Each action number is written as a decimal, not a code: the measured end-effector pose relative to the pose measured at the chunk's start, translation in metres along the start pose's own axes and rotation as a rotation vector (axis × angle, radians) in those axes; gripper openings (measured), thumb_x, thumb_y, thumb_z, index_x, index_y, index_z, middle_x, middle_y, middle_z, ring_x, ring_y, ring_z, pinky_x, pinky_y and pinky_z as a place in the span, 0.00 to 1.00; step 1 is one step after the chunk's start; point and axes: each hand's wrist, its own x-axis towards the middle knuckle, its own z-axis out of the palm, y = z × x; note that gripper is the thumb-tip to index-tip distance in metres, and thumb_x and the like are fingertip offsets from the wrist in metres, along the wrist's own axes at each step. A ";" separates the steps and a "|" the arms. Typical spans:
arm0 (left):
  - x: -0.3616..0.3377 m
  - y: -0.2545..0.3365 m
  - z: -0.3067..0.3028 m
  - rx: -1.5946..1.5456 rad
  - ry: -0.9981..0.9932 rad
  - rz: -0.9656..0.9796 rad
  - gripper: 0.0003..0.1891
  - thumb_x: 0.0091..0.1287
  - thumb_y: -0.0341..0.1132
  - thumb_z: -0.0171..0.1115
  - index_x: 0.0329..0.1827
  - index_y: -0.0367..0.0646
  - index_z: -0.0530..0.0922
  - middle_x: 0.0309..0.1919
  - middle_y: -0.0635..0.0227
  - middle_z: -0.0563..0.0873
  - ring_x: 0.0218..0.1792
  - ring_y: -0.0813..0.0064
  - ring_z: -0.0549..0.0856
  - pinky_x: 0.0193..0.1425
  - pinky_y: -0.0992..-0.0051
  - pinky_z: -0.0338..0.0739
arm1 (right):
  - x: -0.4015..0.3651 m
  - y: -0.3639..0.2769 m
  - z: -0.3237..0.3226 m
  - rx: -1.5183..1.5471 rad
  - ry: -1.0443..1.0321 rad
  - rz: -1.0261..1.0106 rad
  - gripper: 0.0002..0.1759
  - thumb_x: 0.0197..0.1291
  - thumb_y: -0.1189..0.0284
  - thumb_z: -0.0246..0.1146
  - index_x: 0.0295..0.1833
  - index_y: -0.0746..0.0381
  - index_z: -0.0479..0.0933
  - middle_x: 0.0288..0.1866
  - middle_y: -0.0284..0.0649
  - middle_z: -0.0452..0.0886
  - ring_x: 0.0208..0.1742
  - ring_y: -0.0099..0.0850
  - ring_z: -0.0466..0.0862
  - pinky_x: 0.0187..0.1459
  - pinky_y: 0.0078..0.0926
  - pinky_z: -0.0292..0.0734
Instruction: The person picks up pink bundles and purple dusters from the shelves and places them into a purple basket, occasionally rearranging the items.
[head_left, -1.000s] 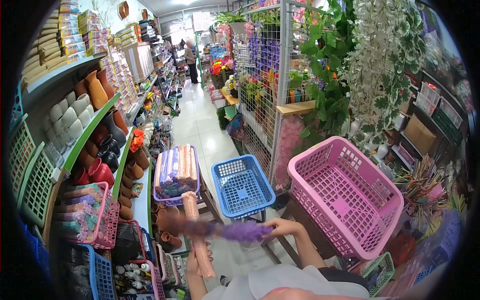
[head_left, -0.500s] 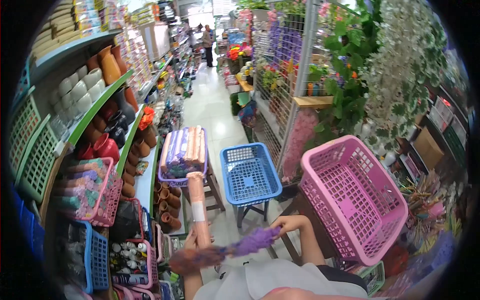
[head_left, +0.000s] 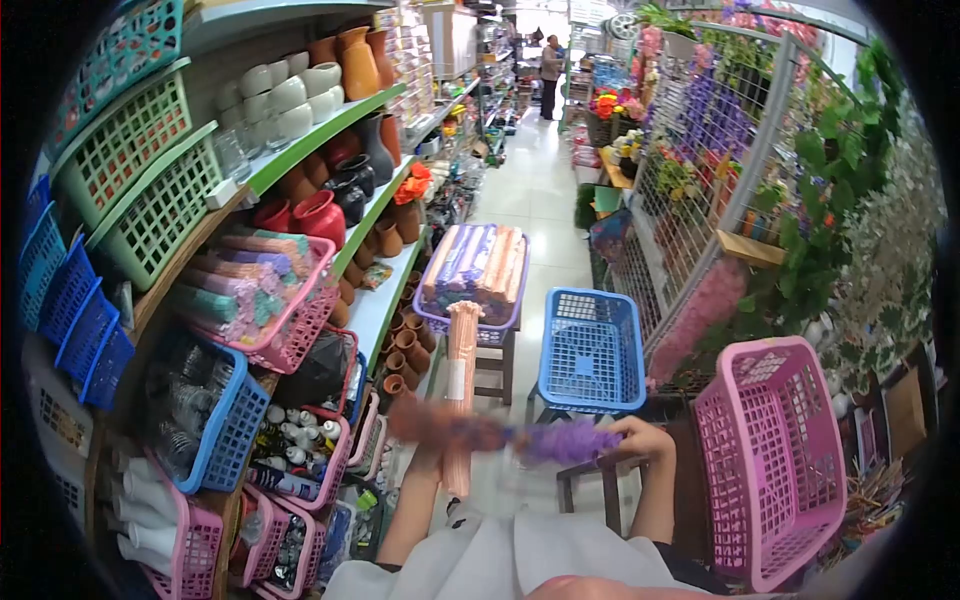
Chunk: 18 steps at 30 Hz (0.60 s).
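A fluffy strand, brown at its left end and purple (head_left: pixel 575 441) at its right, stretches across in front of my body, blurred by motion. My right hand (head_left: pixel 640 440) is closed on its purple end. Upright behind the strand stands a peach bundle (head_left: pixel 461 365) with a pale label. My left hand (head_left: pixel 428 458) is at the lower part of this bundle, mostly hidden behind the brown part of the strand, so its fingers cannot be made out. Beyond the bundle, a purple basket (head_left: pixel 508 331) holds more peach and purple bundles.
A blue basket (head_left: pixel 593 393) rests on a stool ahead. To the right is a large pink basket (head_left: pixel 715 470). Shelves (head_left: pixel 330 135) with pots and baskets line the left side. A wire rack (head_left: pixel 700 180) with artificial flowers stands right. A person (head_left: pixel 551 75) is far down the aisle.
The view has turned left, so the baskets and aisle appear farther right. The strand remains stretched across, with my right hand still on its purple end; the bundle is still upright.
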 end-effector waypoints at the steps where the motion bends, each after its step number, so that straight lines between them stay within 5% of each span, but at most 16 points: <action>1: 0.002 -0.001 0.007 0.071 0.115 0.182 0.26 0.68 0.54 0.46 0.59 0.43 0.64 0.42 0.59 0.77 0.38 0.68 0.79 0.44 0.66 0.78 | 0.013 0.000 0.001 0.026 0.086 -0.076 0.14 0.48 0.75 0.67 0.42 0.67 0.80 0.28 0.28 0.78 0.29 0.16 0.73 0.32 0.17 0.68; 3: 0.001 0.014 0.009 0.021 0.046 0.169 0.24 0.68 0.49 0.48 0.58 0.39 0.65 0.44 0.58 0.77 0.39 0.67 0.80 0.48 0.66 0.77 | 0.032 -0.002 0.005 0.110 0.258 -0.037 0.14 0.47 0.77 0.67 0.42 0.66 0.80 0.27 0.28 0.78 0.29 0.17 0.73 0.33 0.17 0.68; 5: -0.001 0.030 0.016 0.065 0.066 0.181 0.28 0.67 0.49 0.50 0.59 0.32 0.65 0.46 0.58 0.77 0.41 0.65 0.79 0.51 0.64 0.77 | 0.043 -0.010 -0.001 0.015 0.141 0.118 0.17 0.50 0.74 0.68 0.47 0.65 0.79 0.26 0.28 0.77 0.30 0.18 0.73 0.33 0.17 0.70; 7: 0.001 0.052 0.018 0.365 -0.005 0.184 0.29 0.68 0.48 0.49 0.63 0.32 0.60 0.49 0.57 0.76 0.41 0.66 0.80 0.49 0.66 0.78 | 0.058 -0.018 -0.009 -0.198 -0.248 0.106 0.16 0.48 0.75 0.68 0.46 0.64 0.80 0.27 0.28 0.78 0.29 0.18 0.72 0.31 0.17 0.69; 8: -0.006 0.060 0.020 -0.103 0.000 0.104 0.29 0.69 0.47 0.46 0.67 0.36 0.56 0.51 0.59 0.75 0.41 0.70 0.80 0.47 0.69 0.80 | 0.065 -0.022 -0.007 -0.245 -0.338 0.073 0.14 0.47 0.76 0.69 0.43 0.66 0.81 0.28 0.29 0.78 0.29 0.18 0.72 0.31 0.18 0.69; 9: -0.005 0.071 0.015 -0.099 -0.091 0.063 0.27 0.70 0.46 0.45 0.67 0.41 0.58 0.52 0.62 0.76 0.41 0.72 0.80 0.43 0.72 0.80 | 0.074 -0.021 -0.006 -0.250 -0.349 0.070 0.14 0.47 0.76 0.69 0.43 0.66 0.81 0.28 0.29 0.78 0.29 0.18 0.72 0.31 0.18 0.69; 11: -0.008 0.080 0.012 0.695 0.112 0.335 0.26 0.70 0.49 0.44 0.65 0.43 0.61 0.50 0.64 0.77 0.38 0.73 0.80 0.40 0.74 0.80 | 0.094 -0.017 -0.007 -0.166 -0.204 0.033 0.13 0.47 0.77 0.69 0.41 0.67 0.80 0.30 0.30 0.79 0.32 0.18 0.73 0.34 0.18 0.70; 12: -0.010 0.081 0.010 0.166 0.232 0.186 0.26 0.68 0.51 0.48 0.62 0.42 0.65 0.47 0.64 0.77 0.36 0.74 0.79 0.35 0.77 0.79 | 0.104 -0.026 -0.006 -0.164 -0.111 0.026 0.13 0.47 0.76 0.68 0.41 0.68 0.79 0.30 0.30 0.79 0.32 0.18 0.73 0.34 0.18 0.70; 13: -0.010 0.088 0.013 -0.019 0.026 0.190 0.27 0.67 0.54 0.48 0.60 0.42 0.66 0.44 0.64 0.78 0.34 0.74 0.79 0.32 0.78 0.78 | 0.115 -0.031 0.003 -0.173 0.026 -0.134 0.14 0.48 0.75 0.68 0.42 0.66 0.80 0.28 0.28 0.77 0.29 0.17 0.72 0.30 0.16 0.68; 15: -0.011 0.095 0.006 -0.083 -0.017 0.194 0.29 0.67 0.57 0.46 0.60 0.42 0.67 0.42 0.64 0.78 0.33 0.73 0.79 0.31 0.76 0.77 | 0.128 -0.056 0.018 0.021 0.198 0.098 0.07 0.49 0.75 0.68 0.31 0.65 0.78 0.22 0.24 0.72 0.24 0.14 0.67 0.25 0.14 0.62; 16: -0.009 0.096 -0.011 -0.084 -0.014 0.203 0.29 0.67 0.57 0.46 0.60 0.42 0.67 0.42 0.64 0.78 0.33 0.73 0.79 0.31 0.76 0.77 | 0.135 -0.053 0.019 -0.006 0.167 0.119 0.07 0.48 0.75 0.69 0.33 0.64 0.78 0.22 0.23 0.71 0.21 0.12 0.64 0.22 0.12 0.57; 18: -0.010 0.098 -0.041 0.034 0.051 0.274 0.30 0.69 0.56 0.42 0.61 0.39 0.64 0.47 0.62 0.78 0.43 0.70 0.80 0.41 0.74 0.80 | 0.147 -0.048 0.011 -0.190 -0.215 0.043 0.11 0.48 0.77 0.68 0.39 0.66 0.80 0.27 0.28 0.78 0.28 0.16 0.72 0.30 0.15 0.68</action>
